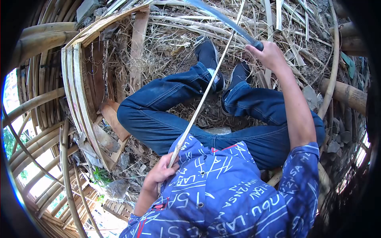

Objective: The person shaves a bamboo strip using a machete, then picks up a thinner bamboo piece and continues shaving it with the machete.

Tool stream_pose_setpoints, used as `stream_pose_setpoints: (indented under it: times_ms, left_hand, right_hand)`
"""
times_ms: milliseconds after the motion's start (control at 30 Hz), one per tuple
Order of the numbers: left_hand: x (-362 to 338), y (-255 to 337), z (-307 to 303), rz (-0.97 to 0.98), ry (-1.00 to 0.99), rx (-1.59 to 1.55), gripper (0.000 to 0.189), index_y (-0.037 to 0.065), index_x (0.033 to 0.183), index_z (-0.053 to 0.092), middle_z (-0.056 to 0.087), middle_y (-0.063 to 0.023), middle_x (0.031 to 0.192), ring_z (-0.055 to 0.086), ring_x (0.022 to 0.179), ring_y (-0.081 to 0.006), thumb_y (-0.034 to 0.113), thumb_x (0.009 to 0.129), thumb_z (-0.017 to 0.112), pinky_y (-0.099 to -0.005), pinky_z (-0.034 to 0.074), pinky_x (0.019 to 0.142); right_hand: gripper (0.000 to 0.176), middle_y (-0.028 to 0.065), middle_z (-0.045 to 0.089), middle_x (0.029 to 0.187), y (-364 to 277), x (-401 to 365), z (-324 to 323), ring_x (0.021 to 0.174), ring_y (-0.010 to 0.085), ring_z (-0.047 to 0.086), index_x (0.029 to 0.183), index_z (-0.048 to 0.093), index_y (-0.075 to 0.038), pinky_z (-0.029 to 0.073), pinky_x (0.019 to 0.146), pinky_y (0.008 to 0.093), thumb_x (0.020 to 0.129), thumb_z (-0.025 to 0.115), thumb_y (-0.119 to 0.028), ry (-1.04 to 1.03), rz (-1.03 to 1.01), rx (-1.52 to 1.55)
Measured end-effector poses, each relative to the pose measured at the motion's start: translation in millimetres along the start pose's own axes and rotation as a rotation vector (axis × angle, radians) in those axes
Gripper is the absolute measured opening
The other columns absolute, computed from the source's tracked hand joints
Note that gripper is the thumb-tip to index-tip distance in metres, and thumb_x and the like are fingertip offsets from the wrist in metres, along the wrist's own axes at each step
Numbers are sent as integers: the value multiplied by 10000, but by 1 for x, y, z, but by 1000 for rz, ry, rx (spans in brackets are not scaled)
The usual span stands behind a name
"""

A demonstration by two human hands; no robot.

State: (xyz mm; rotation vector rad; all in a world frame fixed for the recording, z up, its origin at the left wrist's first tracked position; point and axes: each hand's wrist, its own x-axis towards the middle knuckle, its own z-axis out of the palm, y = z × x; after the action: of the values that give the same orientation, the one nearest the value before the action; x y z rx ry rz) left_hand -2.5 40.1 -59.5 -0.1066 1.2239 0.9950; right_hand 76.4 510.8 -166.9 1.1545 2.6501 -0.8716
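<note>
My left hand [160,173] is closed around the near end of a long, thin bamboo strip [202,101], close against my shirt. From there the strip slants up and away between my legs, past my shoes. In my right hand [268,55] is the dark handle of a machete [228,22], gripped with the fingers wrapped round it. Its long blue-grey blade points to the upper left and crosses the far part of the strip in this view.
Bamboo shavings and split strips [190,25] litter the ground ahead. A wooden crate frame [73,91] stands at my left, before a wall of bamboo poles [43,35]. On the right lie a thick bamboo pole [345,95] and broken stones [337,137].
</note>
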Motion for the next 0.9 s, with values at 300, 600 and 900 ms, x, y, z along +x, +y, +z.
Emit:
stream_pose_setpoints:
  times_ms: [300,600,900]
  left_hand:
    - [-6,9,9,-12,114,129,458,20,1123,462,337,50,778,347,550,-30,18,674,551,-193,252,488]
    - [19,30,29,110,66,196,416,53,1088,401,440,20,718,407,611,-55,80,723,598,-211,310,536]
    - [26,39,36,88,17,258,623,1,1335,367,438,-6,850,414,721,-83,68,730,502,-224,380,669]
  right_hand:
    - [615,69,555,569,-8,-19,-1,551,179,537,767,681,-17,419,543,356,807,611,-626,-74,69,245]
    - [617,216,626,626,-110,-177,27,612,370,654,756,659,3,518,588,432,726,694,-612,-397,-178,365]
    - [702,185,631,609,-122,-200,41,585,342,654,748,646,4,522,551,413,725,627,-698,-371,-312,247]
